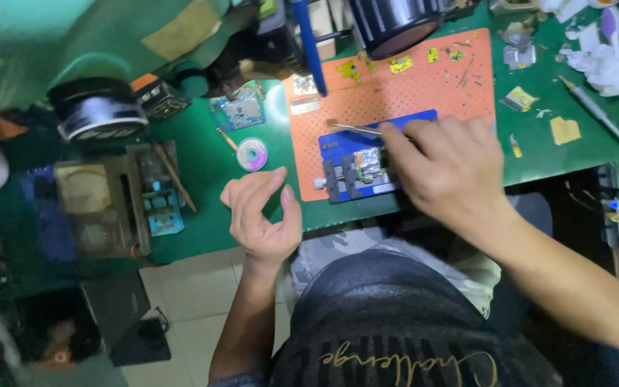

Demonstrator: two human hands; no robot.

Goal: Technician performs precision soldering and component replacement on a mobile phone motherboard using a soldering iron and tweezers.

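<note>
Green bench mat (202,161) carries orange work pad (395,100); blue holder (356,168) clamps 1 small board (368,165). Right hand (445,168) pinches tweezers (352,128) over board. Left hand (261,215) loosely curled, empty, off the bench edge. Advice: brace wrist, approach shallow.

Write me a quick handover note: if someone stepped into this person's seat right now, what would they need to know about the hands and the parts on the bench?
Right hand: holds tweezers, tips pointing left over the blue holder.
Left hand: empty, fingers curled, raised at the bench edge, touching nothing.
Small circuit board: clamped in the blue holder, which sits on the orange mat.
Nearby: tiny yellow parts at the mat's far edge, solder spool and another board on the green surface to the left.
Done or left: cannot tell; the board is in the clamp.
</note>
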